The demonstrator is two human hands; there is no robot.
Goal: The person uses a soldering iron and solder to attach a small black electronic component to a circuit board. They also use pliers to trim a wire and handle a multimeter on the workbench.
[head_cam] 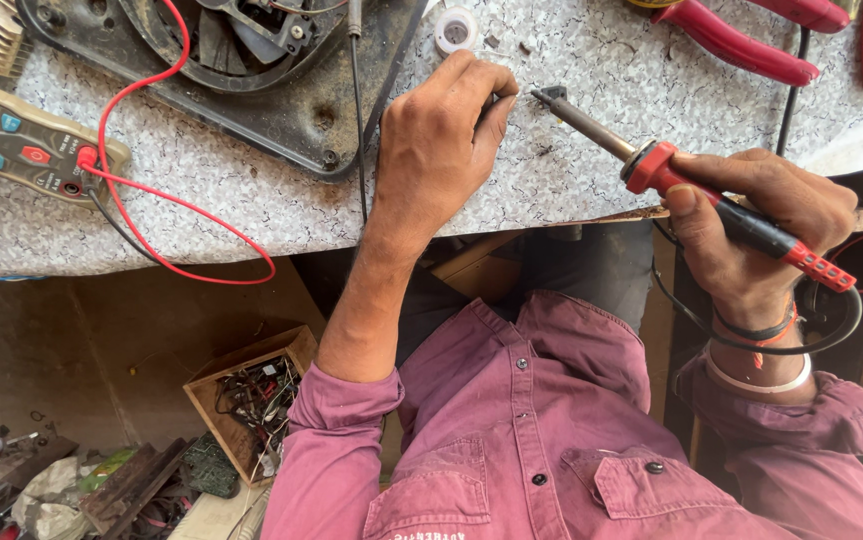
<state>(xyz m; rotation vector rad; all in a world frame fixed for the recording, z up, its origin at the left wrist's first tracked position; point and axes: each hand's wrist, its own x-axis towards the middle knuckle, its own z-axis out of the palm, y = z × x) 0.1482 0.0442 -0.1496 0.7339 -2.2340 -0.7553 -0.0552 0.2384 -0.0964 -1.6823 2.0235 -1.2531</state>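
Right hand [761, 225] grips soldering iron [711, 195] by red handle, tip over desk [251, 200]. Left hand [441, 130] pinches small item (too small to identify) just beside tip. Risk: slip burns fingertips; cord snags. Farther: multimeter [21, 140], pliers [741, 40].

Open speckled bench [571, 170] lies between the two hands, at 3 o'clock of the left hand [441, 130]; only the soldering iron [651, 165] slants across it. At 9 o'clock the black fan housing [281, 100] and a thin black cable [359, 120] block the way. At 12 o'clock sits a small white spool [456, 30]. Red pliers [741, 45] crowd 1 o'clock. A red lead [171, 215] loops at 8 o'clock, beside the multimeter [21, 145].
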